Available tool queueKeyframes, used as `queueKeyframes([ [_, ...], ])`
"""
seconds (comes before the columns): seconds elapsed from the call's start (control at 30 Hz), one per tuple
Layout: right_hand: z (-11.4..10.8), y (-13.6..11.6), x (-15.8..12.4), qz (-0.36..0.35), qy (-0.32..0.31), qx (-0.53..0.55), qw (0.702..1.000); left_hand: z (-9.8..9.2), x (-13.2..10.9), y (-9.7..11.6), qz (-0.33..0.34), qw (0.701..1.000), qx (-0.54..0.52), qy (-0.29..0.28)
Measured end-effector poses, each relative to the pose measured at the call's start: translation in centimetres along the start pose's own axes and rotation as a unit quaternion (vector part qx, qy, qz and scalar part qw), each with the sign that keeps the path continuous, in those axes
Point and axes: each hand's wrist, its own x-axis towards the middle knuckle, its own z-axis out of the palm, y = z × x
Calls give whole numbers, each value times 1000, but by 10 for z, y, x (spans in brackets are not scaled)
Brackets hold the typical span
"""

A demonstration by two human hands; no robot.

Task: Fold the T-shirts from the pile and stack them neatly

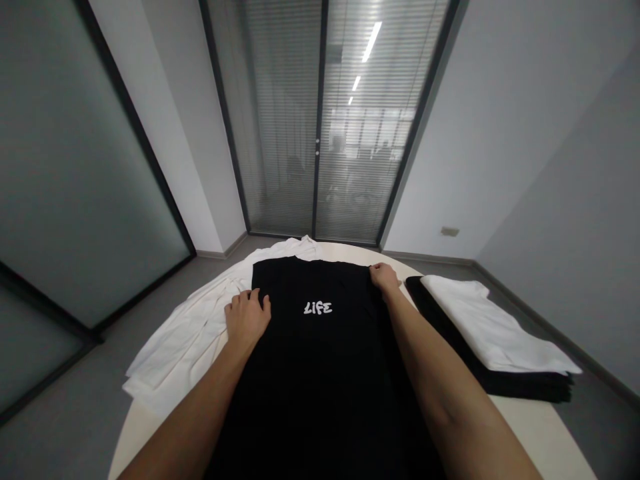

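Observation:
A black T-shirt [320,373] with a small white print lies spread down the middle of the table, running out of view toward me. My left hand [247,315] rests on its left edge, palm down with the fingers apart, partly beside the white garments. At the far right corner, my right hand [384,276] has its fingers closed on the edge of the black cloth. Crumpled white garments [185,333] lie along the left, touching the black shirt's side.
On the right stands a stack of folded black clothes [530,387] with a folded white garment [490,320] on top. The pale table [530,427] has a rounded far edge. Glass doors with blinds [320,120] and grey walls surround it.

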Motion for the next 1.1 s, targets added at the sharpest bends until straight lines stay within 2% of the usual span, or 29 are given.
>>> queueKeyframes([
  [0.23,5,-7,-6,-49,24,0,999,-5,1,2,-2,1000,-1,-6],
  [0.3,8,-8,-15,-62,55,-7,997,-8,2,2,-4,1000,-6,-5],
  [0.4,13,-13,-36,-120,120,-36,985,-11,3,1,-15,999,-27,-15],
  [0.47,15,-16,-51,-168,91,-68,979,-13,4,-1,-27,999,-38,-24],
  [0.57,17,-19,-72,-217,4,-132,967,-16,6,-5,-35,998,-55,-24],
  [0.7,17,-26,-100,-240,4,-144,960,-21,10,-11,-92,983,-148,-55],
  [0.87,22,-57,-138,-333,-11,-28,943,-24,17,-24,-172,942,-267,-110],
  [0.97,31,-85,-159,-363,-63,88,925,-24,18,-28,-173,919,-336,-115],
  [1.1,42,-123,-184,-357,-146,186,904,-28,10,-22,-156,884,-423,-127],
])
